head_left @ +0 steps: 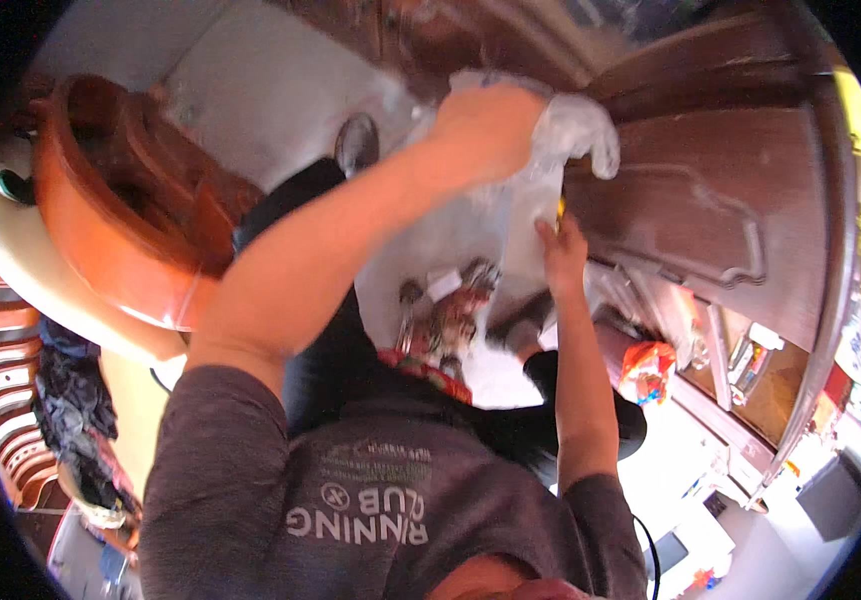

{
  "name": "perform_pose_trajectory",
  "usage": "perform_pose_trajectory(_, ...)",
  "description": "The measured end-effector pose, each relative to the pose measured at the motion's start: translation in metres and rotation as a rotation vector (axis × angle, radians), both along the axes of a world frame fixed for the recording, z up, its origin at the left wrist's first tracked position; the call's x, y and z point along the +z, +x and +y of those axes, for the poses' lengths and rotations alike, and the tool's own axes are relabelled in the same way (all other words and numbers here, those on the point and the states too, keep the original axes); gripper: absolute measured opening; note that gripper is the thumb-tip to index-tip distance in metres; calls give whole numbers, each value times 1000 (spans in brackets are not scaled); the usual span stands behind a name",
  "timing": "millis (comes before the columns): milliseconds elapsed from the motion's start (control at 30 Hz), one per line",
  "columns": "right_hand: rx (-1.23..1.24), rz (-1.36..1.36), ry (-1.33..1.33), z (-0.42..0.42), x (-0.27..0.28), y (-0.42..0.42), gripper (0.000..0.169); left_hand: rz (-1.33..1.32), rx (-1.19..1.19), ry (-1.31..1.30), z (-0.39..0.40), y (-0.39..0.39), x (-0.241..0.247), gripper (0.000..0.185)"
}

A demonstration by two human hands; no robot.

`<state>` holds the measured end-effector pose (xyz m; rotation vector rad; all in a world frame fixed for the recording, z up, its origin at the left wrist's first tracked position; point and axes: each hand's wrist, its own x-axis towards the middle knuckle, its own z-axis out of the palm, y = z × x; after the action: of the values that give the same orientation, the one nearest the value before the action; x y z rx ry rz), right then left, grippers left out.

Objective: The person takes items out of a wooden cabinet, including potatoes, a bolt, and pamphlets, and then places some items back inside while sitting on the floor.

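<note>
My left arm reaches across to the upper right. My left hand (576,131) is wrapped in white material that looks like a glove, though blur hides whether it is a cloth. It is beside a dark brown wooden panel (670,217) with a raised moulding, and its fingers bend downward. Lower down, my bare right hand (567,251) is closed around a small yellow-and-dark tool (561,206), whose kind is unclear. A pale flat surface (531,225) lies just left of the tool, along the dark wood.
A glossy orange-brown curved piece of furniture (130,247) stands left of my legs. Blurred small items (460,304) lie on the grey floor (265,82). An orange-red plastic bag (648,367) is right of my right forearm, near an open wooden compartment (772,386) holding small articles.
</note>
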<state>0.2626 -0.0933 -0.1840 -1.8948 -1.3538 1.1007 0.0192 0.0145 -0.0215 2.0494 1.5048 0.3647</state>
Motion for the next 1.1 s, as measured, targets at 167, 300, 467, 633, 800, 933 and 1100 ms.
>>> perform_pose_trajectory(167, -51, -68, 273, -37, 82, 6, 19, -44, 16, 54, 1, -6, 6, 25)
perform_pose_trajectory(300, -79, -110, 440, -46, 149, -22, 19, -78, 31, 7, -2, -16, 2, 23)
perform_pose_trajectory(467, -153, 167, 544, -28, 194, -66, 26, -967, -51, -659, -21, -28, 23, 48)
perform_pose_trajectory(633, -176, 585, 433, -4, 207, -98, 28, -1233, -167, -759, -23, -40, 32, 52)
perform_pose_trajectory(800, -129, 867, 247, -4, 244, -104, 26, -1376, -120, -918, -24, -53, 54, 58)
perform_pose_trajectory(933, -82, 755, 233, 8, 248, -100, 26, -1434, -109, -923, -30, -46, 54, 60)
perform_pose_trajectory(1100, -54, 777, 203, 7, 258, -106, 29, -1463, -74, -737, -28, -46, 48, 52)
